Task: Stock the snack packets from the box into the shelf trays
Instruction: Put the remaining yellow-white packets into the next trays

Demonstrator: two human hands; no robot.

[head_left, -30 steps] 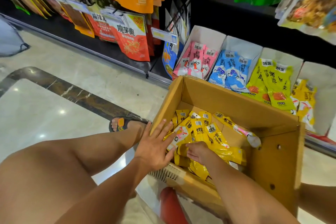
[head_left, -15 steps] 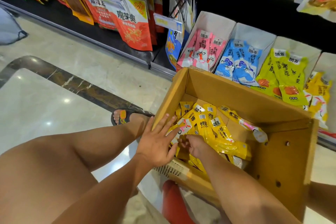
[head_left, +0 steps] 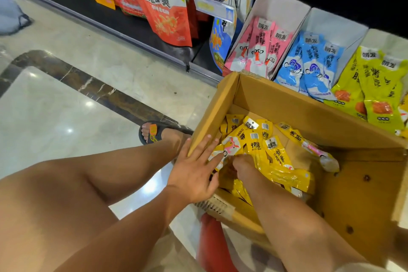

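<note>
Yellow snack packets [head_left: 262, 150] lie in a loose heap on the bottom of the open cardboard box [head_left: 298, 104], just in front of the shelf trays; none lifted out yet.

Left grip [head_left: 194, 170]: open, fingers straight and spread, resting on the box's left wall and the nearest packet. Right grip [head_left: 241, 168]: fingers curled down into the heap, looks closed on a bunch of packets; fingertips are hidden.

Risks as I see them:
- Glossy film and a crisscrossed heap, so the bunch could fan out and shed packets on the lift, onto the floor [head_left: 66, 99].
- Box seems perched on something red [head_left: 212, 245]. A hard pull or lean on the wall may tip it.
- Nearest yellow tray [head_left: 384, 37] holds greener packets [head_left: 379, 86], possibly another flavour, so a mix-up is likely. Check the print first.
- Pink tray [head_left: 278, 6] and blue tray [head_left: 335, 26] adjoin it; a careless drop lands in the wrong one.
</note>
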